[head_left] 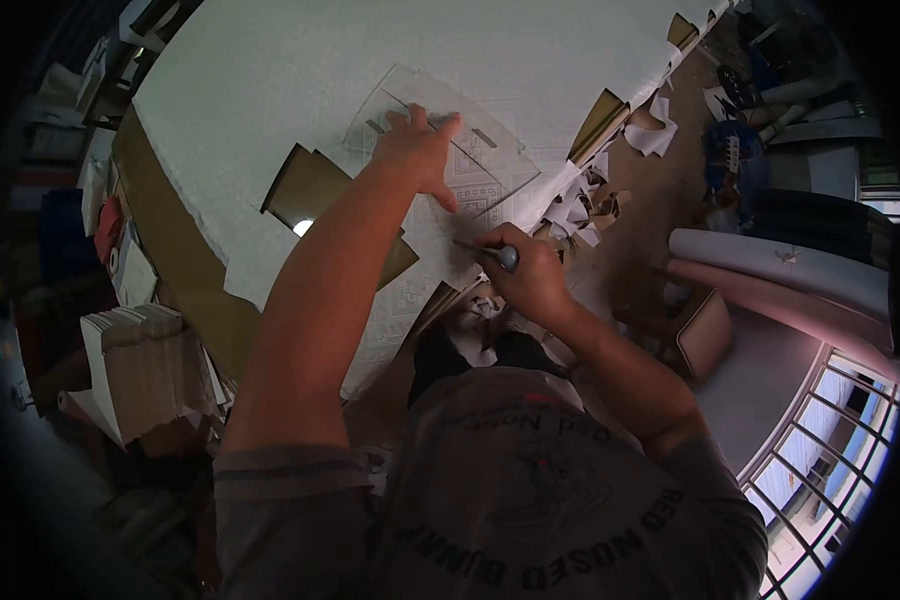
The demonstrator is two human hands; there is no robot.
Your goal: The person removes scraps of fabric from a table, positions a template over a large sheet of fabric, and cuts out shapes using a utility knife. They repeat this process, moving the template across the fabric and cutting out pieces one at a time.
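Left hand [420, 150]: we press it flat, fingers spread, on the template [495, 165], centre top.
Right hand [535, 285]: grip clamped on the tool [487, 250], tip at the template's edge.
Progress: we judge it partway; sheet [270, 70] shows cut holes, scraps [580, 205] lie right, much uncut.
Materials: clear stiff template; white patterned sheet; brown surface [170, 250] beneath.

Grey short-sleeved T-shirt [530, 470], dark curved lettering [570, 540] reading "RED NOSED BUNN" around a line-drawn graphic; darker band at sleeve hem [280, 470]; bare forearms down to left hand [420, 150] and right hand [530, 275].
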